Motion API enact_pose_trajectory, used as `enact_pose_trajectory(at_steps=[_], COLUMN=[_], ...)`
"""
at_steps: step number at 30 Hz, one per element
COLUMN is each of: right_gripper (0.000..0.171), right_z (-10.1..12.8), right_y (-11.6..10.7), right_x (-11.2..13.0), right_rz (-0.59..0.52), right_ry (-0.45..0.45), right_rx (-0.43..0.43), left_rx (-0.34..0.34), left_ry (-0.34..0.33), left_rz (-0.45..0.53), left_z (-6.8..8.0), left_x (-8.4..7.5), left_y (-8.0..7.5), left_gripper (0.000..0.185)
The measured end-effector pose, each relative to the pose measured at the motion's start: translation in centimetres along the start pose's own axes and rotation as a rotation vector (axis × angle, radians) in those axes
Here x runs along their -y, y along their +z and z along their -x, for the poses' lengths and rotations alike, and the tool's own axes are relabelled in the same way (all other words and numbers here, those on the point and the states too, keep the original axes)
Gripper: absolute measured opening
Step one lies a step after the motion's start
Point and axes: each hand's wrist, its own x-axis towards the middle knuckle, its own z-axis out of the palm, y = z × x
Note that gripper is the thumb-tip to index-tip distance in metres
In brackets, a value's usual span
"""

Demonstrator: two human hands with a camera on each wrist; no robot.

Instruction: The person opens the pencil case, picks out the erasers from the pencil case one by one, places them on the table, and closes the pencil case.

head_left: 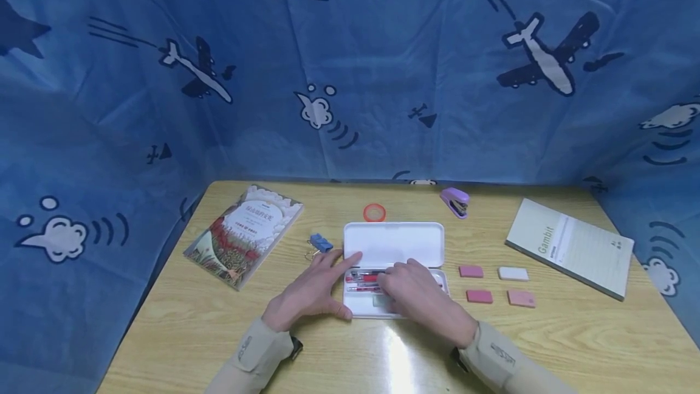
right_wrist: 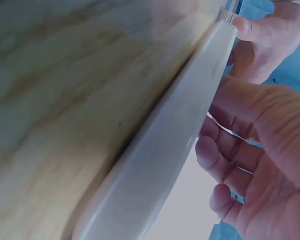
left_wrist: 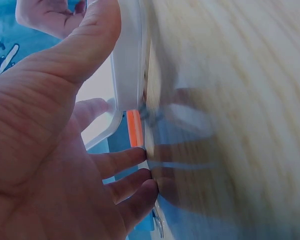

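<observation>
A white pencil case [head_left: 394,244] lies on the table with its lid folded back. Red and dark pens [head_left: 369,279] fill its rear part, and a pale greenish flat piece [head_left: 381,301] lies in the front part. My left hand [head_left: 313,289] rests at the case's left side, fingers extended, thumb at the front left corner and index finger near the hinge. Bent over the tray, my right hand [head_left: 410,289] reaches its fingertips down among the contents. The case's wall hides those fingertips in the right wrist view, so I cannot tell what they hold.
Right of the case sit pink erasers [head_left: 479,296] and a white eraser [head_left: 513,273]. Behind it are red tape [head_left: 374,212] and a purple stapler [head_left: 456,202]. A blue binder clip [head_left: 321,242] and a book [head_left: 243,235] lie left, a notepad [head_left: 570,248] far right.
</observation>
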Motion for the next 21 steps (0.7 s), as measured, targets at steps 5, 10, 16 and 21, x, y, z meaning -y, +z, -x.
enact_pose_trajectory(at_steps=[5, 10, 16, 21], right_gripper=[0.022, 0.016, 0.018, 0.019], right_z=[0.2, 0.6, 1.7, 3.1], right_y=[-0.1, -0.2, -0.9, -2.4], right_x=[-0.1, -0.1, -0.4, -1.3], right_rz=[0.000, 0.002, -0.075, -0.286], right_ry=[-0.024, -0.036, 0.000, 0.067], right_rx=[-0.018, -0.044, -0.117, -0.135], left_rx=[-0.003, -0.005, 0.003, -0.005], left_ry=[-0.002, -0.006, -0.006, -0.009], left_rz=[-0.007, -0.010, 0.003, 0.009], left_z=[0.0, 0.0, 0.0, 0.1], left_x=[0.0, -0.1, -0.1, -0.1], left_y=[0.0, 0.0, 0.1, 0.0], left_gripper=[0.117, 0.118, 0.117, 0.117])
